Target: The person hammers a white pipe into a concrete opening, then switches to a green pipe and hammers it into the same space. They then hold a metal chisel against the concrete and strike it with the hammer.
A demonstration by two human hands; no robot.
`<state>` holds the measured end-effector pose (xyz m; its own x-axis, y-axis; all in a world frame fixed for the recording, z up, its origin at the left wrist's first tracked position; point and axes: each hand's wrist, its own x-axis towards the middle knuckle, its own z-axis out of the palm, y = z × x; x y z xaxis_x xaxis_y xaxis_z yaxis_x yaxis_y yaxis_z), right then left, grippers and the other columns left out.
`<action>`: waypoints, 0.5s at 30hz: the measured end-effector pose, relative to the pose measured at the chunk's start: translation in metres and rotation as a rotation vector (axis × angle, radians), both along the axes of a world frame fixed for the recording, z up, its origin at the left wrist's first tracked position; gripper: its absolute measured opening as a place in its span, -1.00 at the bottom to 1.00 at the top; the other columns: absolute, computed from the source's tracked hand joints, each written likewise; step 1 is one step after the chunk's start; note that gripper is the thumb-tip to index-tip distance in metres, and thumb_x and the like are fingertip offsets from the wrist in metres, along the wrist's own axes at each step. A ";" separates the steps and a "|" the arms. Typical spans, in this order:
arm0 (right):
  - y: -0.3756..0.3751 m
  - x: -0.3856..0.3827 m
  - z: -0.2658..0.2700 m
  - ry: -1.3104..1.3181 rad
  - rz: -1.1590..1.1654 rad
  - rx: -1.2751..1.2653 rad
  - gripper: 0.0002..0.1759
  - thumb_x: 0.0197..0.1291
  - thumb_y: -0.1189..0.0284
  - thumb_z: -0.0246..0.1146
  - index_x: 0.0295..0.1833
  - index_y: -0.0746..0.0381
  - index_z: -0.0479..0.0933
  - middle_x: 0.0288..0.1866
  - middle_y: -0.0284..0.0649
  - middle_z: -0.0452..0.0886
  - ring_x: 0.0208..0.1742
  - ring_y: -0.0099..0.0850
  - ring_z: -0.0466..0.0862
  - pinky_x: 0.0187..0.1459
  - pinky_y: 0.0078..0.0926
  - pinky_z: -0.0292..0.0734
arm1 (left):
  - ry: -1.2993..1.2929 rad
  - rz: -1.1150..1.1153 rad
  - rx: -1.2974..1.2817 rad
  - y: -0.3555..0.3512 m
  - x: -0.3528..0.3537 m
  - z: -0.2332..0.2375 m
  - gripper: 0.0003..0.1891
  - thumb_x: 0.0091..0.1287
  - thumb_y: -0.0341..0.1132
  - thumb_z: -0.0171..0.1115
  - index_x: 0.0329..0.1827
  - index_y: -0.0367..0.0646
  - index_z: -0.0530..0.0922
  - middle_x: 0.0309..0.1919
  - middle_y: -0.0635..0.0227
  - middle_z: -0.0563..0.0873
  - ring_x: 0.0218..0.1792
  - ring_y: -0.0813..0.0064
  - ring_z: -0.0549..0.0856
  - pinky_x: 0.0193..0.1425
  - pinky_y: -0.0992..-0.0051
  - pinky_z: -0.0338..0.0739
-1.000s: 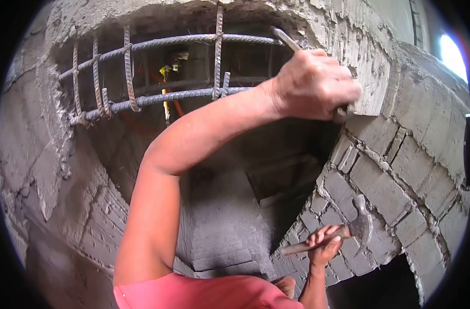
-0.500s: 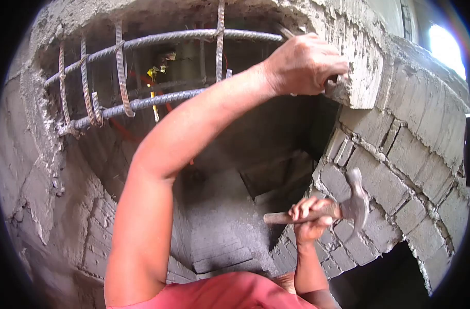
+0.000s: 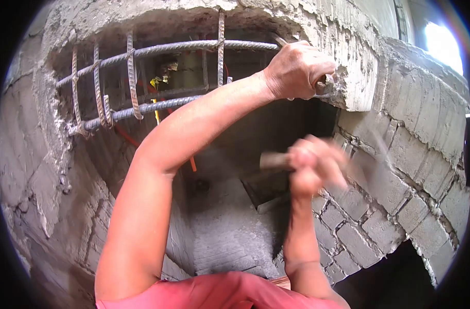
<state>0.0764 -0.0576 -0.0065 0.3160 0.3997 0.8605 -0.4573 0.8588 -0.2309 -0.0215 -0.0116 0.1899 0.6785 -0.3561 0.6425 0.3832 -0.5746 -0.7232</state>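
A person in a red shirt point(image 3: 219, 293) works at a ragged opening in a masonry wall, seen from a head-worn camera. The left hand point(image 3: 299, 69), arm stretched up and across the opening, is clenched round a steel chisel point(image 3: 325, 85). The chisel's working end is pressed against the broken lower-left corner of a grey concrete block point(image 3: 358, 67) at the top right of the hole, and its other end pokes out above the knuckles.

Lower and nearer, the right hand point(image 3: 314, 165) is a blur, fist wrapped round the wooden handle of a hammer point(image 3: 273, 160). The handle's butt juts out to the left, while the head, to the right of the fist, is too smeared to make out. The hammer is below the chisel and clear of it.

Left of the chisel, exposed rebar point(image 3: 157, 49) crosses the upper part of the opening in a rough grid, bound with wire at the crossings. Yellow and orange cables point(image 3: 155, 82) show behind it in the dark cavity. Mortared grey bricks point(image 3: 399, 170) curve away to the right under the concrete block.
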 end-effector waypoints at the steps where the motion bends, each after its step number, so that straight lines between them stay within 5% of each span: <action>1: 0.004 -0.010 -0.001 -0.088 0.281 -0.059 -0.23 0.27 -0.35 0.12 -0.29 0.26 0.34 -0.56 -0.28 0.39 -0.61 -0.53 0.39 -0.57 -0.60 0.30 | -0.023 -0.061 -0.009 -0.001 -0.002 0.001 -0.80 -0.03 -0.37 0.40 -0.39 -0.02 0.53 -0.53 0.41 0.58 -0.41 0.30 0.67 -0.22 0.36 0.52; 6: -0.021 0.031 -0.023 0.254 0.537 0.118 -0.22 0.06 -0.44 0.24 -0.14 0.11 0.39 -0.48 -0.37 0.33 -0.54 -0.50 0.40 -0.49 -0.47 0.41 | -0.015 -0.043 -0.022 -0.002 -0.002 0.000 -0.84 -0.02 -0.41 0.36 -0.38 -0.04 0.56 -0.50 0.38 0.62 -0.39 0.29 0.69 -0.20 0.35 0.53; 10: -0.075 0.090 0.002 0.412 0.125 0.621 -0.23 0.08 -0.46 0.18 -0.20 0.11 0.44 -0.45 -0.39 0.34 -0.56 -0.49 0.36 -0.41 -0.37 0.46 | -0.033 -0.101 -0.003 -0.002 0.000 0.001 -0.86 0.00 -0.44 0.33 -0.39 -0.03 0.56 -0.52 0.38 0.62 -0.41 0.28 0.68 -0.20 0.34 0.54; 12: -0.038 0.089 -0.021 0.417 0.447 0.801 -0.30 0.26 -0.36 0.12 -0.21 0.14 0.48 -0.51 -0.44 0.32 -0.57 -0.54 0.32 -0.41 -0.44 0.42 | -0.012 -0.070 -0.014 0.000 -0.003 0.003 -0.86 0.01 -0.43 0.34 -0.40 -0.03 0.55 -0.53 0.38 0.61 -0.43 0.28 0.68 -0.20 0.33 0.55; 13: -0.006 0.037 -0.018 0.508 -0.202 0.401 -0.40 0.40 -0.21 0.08 -0.24 0.18 0.41 -0.55 -0.44 0.31 -0.61 -0.55 0.29 -0.53 -0.52 0.31 | -0.013 -0.070 -0.003 0.000 -0.002 0.002 -0.86 0.02 -0.41 0.34 -0.40 -0.03 0.55 -0.54 0.39 0.61 -0.43 0.29 0.68 -0.21 0.34 0.55; 14: 0.000 -0.006 -0.008 0.007 -0.593 0.010 -0.44 0.43 -0.09 0.17 -0.24 0.25 0.38 -0.45 -0.31 0.45 -0.53 -0.52 0.43 -0.52 -0.54 0.39 | -0.014 -0.065 0.011 -0.001 -0.001 0.002 -0.86 0.03 -0.40 0.35 -0.40 -0.03 0.54 -0.54 0.39 0.61 -0.43 0.29 0.68 -0.21 0.35 0.55; 15: 0.013 -0.001 0.002 -0.138 0.307 -0.020 -0.41 0.45 -0.21 0.01 -0.27 0.15 0.30 -0.57 -0.36 0.34 -0.66 -0.52 0.28 -0.60 -0.50 0.28 | -0.011 -0.095 0.033 -0.001 -0.004 0.005 -0.85 0.03 -0.38 0.38 -0.40 -0.03 0.54 -0.54 0.39 0.61 -0.43 0.30 0.68 -0.21 0.35 0.54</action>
<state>0.0750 -0.0446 -0.0041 0.0597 0.4749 0.8780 -0.6572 0.6807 -0.3236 -0.0258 -0.0122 0.1944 0.6340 -0.4395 0.6363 0.3362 -0.5843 -0.7386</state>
